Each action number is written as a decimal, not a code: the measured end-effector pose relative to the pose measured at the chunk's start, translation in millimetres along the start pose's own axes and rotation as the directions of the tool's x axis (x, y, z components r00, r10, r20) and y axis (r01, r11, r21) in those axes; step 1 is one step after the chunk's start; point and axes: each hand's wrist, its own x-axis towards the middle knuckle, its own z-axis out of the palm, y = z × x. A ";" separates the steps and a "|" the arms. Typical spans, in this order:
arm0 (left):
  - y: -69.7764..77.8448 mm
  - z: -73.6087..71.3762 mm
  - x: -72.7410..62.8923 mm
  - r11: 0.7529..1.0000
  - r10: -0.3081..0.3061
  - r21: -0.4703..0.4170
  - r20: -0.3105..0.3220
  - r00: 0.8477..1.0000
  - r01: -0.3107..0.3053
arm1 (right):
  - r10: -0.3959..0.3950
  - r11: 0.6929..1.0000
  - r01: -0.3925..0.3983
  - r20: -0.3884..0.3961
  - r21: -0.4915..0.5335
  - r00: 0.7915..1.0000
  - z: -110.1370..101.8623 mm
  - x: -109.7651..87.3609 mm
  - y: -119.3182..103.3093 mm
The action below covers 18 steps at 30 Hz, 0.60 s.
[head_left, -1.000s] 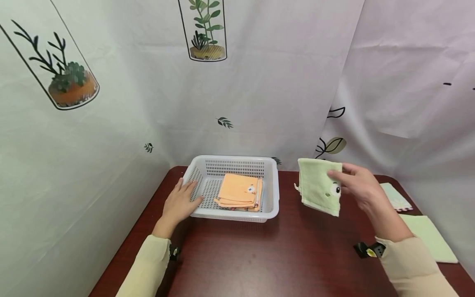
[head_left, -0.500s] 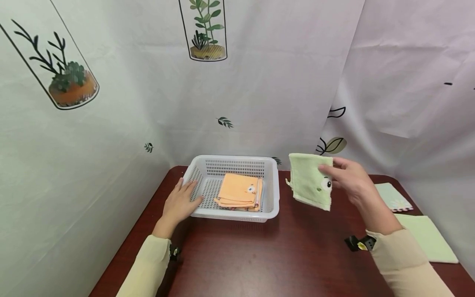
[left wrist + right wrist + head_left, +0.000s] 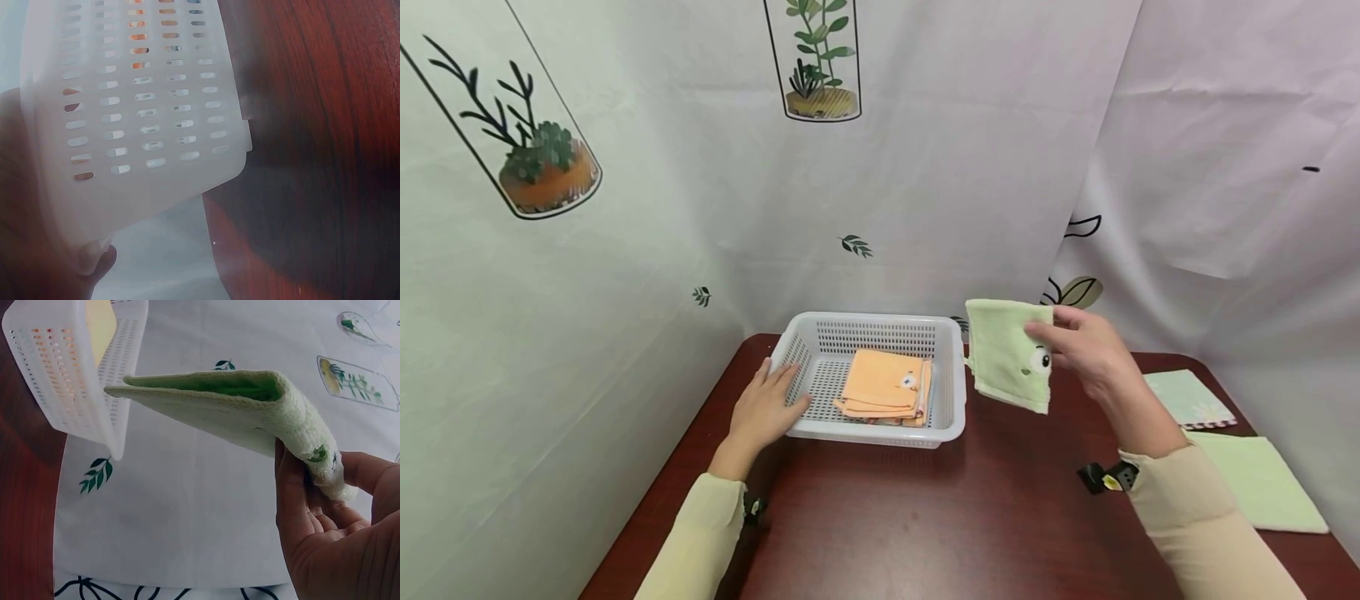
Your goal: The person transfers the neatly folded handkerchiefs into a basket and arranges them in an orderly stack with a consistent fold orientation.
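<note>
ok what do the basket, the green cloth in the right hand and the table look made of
Basket: likely plastic, white and faintly glossy, going by its regular slots. Green cloth: probably terry cotton, matt; its surface looks fuzzy. Table: wood or wood-look laminate, dark red with a sheen and streaky grain; I can't tell which.

Head cam, two wrist cams
Head looks forward-down from farther back; wrist ones sit close in, all three catching the basket [image 3: 827, 431].
</note>
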 end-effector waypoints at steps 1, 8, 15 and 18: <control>0.0 0.0 0.0 1.000 0.000 -0.001 0.000 1.000 0.000 | 0.001 1.000 -0.001 0.001 -0.003 1.000 1.5 1.0 -0.7; 0.1 -0.7 -0.8 1.000 -0.004 -0.005 0.000 1.000 0.004 | -0.014 1.000 0.013 0.020 0.011 1.000 12.6 8.5 -5.2; 0.7 -0.5 -0.2 1.000 -0.007 -0.004 0.003 1.000 0.007 | -0.026 0.998 0.023 0.041 0.066 0.999 23.7 14.6 -9.1; 1.1 -0.6 0.2 1.000 -0.005 -0.002 0.003 1.000 0.005 | -0.033 0.996 0.029 0.050 0.089 0.998 28.6 17.6 -10.6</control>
